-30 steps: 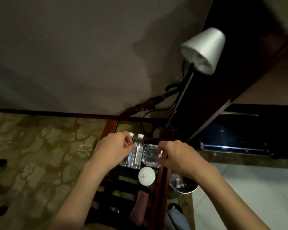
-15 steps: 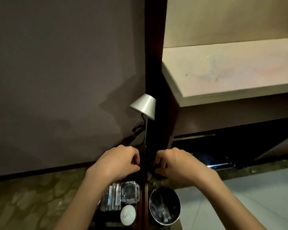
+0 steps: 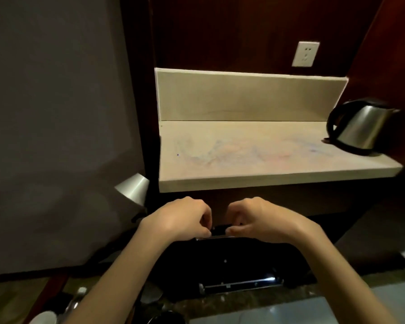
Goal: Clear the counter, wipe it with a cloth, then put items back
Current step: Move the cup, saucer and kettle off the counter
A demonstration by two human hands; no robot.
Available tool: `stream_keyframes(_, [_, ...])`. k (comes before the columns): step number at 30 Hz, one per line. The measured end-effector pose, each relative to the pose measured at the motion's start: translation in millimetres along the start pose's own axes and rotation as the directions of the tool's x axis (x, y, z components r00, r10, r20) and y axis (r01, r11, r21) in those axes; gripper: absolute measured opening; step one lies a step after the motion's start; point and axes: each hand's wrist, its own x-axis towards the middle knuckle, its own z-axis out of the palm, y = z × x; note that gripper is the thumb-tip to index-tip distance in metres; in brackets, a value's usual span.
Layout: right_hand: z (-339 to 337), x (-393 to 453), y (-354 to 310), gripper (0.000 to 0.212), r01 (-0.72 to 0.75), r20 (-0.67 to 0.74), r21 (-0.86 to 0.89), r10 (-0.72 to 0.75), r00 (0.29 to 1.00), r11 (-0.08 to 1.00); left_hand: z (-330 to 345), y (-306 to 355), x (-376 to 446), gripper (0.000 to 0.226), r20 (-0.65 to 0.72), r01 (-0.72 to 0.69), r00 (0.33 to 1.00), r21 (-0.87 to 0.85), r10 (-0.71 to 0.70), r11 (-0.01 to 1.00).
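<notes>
- Counter [image 3: 243, 157]: pale stone-like top, matt, faint coloured smears.
- Kettle [image 3: 360, 127], far right: brushed metal body, glossy black plastic handle.
- Lampshade [image 3: 133, 188], left: smooth, satin sheen.

Grey wall [image 3: 56, 113] left; dark wood panelling [image 3: 220, 31], white socket [image 3: 305, 54]; dim light.

Both forearms reach forward from the lower frame, bare, converging toward centre. Left hand [image 3: 182, 219] and right hand [image 3: 255, 218] held side by side, knuckles up, fingers curled under — thumbs and fingertips nearly meeting across a narrow gap. Whether either hand pinches anything cannot be made out — too dark.
</notes>
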Motion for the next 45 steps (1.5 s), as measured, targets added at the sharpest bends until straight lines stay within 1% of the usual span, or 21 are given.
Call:
stream_keyframes(3, [-25.7,-20.3,35.8,0.021,-0.023,-0.023,0.001,0.023,0.999,1.000,-4.5,37.9,25.5,0.013,0.035,-0.030,0.999,0.029,0.029,0.999])
stream_keyframes(8, [-47.1,-43.7,89.3,0.027,-0.086,-0.075,0.029,0.088,0.993,0.996,-15.5,88.2,67.9,0.019,0.036,-0.098,0.995,0.106,0.095,0.989])
stream_keyframes(11, [-58.8,-49.8,120.9,0.026,-0.127,-0.109,0.071,0.135,0.985,0.989,-22.7,108.8,97.1,0.020,0.049,-0.138,0.990,0.122,0.133,0.983])
stream_keyframes(15, [-74.2,-52.1,157.7,0.024,-0.170,-0.114,0.105,0.182,0.977,0.980,-29.6,127.6,138.5,0.021,0.063,-0.162,0.986,0.127,0.155,0.979])
stream_keyframes(19, [-100.0,-48.3,204.3,0.026,-0.242,-0.140,0.126,0.259,0.956,0.962,-45.2,150.2,197.5,0.019,0.069,-0.222,0.974,0.118,0.215,0.968])
stream_keyframes(24, [-147.3,-34.1,264.0,0.028,-0.335,-0.215,0.145,0.360,0.908,0.931,-73.4,177.6,281.1,0.017,0.060,-0.283,0.959,0.132,0.277,0.950])
stream_keyframes(28, [-170.6,-19.1,306.1,0.026,-0.369,-0.269,0.185,0.408,0.872,0.911,-91.4,199.6,341.2,0.020,0.028,-0.327,0.944,0.194,0.328,0.925])
stream_keyframes(30, [-176.4,-10.8,326.3,0.026,-0.383,-0.273,0.190,0.423,0.864,0.904,-92.7,213.0,367.9,0.023,0.030,-0.350,0.935,0.229,0.353,0.908])
stream_keyframes(33, [-185.2,-1.1,355.3,0.026,-0.390,-0.275,0.209,0.436,0.857,0.897,-91.3,227.2,403.0,0.024,0.029,-0.359,0.931,0.245,0.363,0.901])
stream_keyframes(35, [-192.1,2.7,378.6,0.028,-0.402,-0.277,0.215,0.450,0.849,0.890,-94.7,231.5,429.9,0.026,-0.007,-0.334,0.938,0.244,0.346,0.910])
stream_keyframes(37, [-198.5,4.6,402.2,0.031,-0.415,-0.311,0.236,0.473,0.824,0.878,-100.5,232.0,454.4,0.031,-0.092,-0.303,0.942,0.186,0.323,0.935])
stream_keyframes(38, [-202.6,5.7,416.3,0.035,-0.420,-0.345,0.260,0.490,0.800,0.869,-103.7,233.4,467.2,0.035,-0.146,-0.297,0.939,0.117,0.312,0.948])
stream_keyframes(40, [-209.3,6.9,442.8,0.047,-0.434,-0.416,0.330,0.542,0.730,0.838,-108.0,236.2,488.9,0.047,-0.237,-0.322,0.927,-0.107,0.291,0.941])
stream_keyframes(42, [-215.7,7.0,464.3,0.064,-0.476,-0.465,0.368,0.602,0.649,0.798,-111.0,237.9,506.8,0.057,-0.306,-0.346,0.918,-0.301,0.253,0.889])
stream_keyframes(43, [-219.3,7.3,475.3,0.074,-0.492,-0.473,0.384,0.625,0.622,0.781,-111.9,239.2,516.6,0.060,-0.332,-0.351,0.915,-0.373,0.230,0.859])
stream_keyframes(45, [-225.1,9.5,495.7,0.094,-0.505,-0.461,0.420,0.657,0.597,0.754,-111.2,242.5,534.5,0.055,-0.364,-0.364,0.912,-0.502,0.191,0.785])
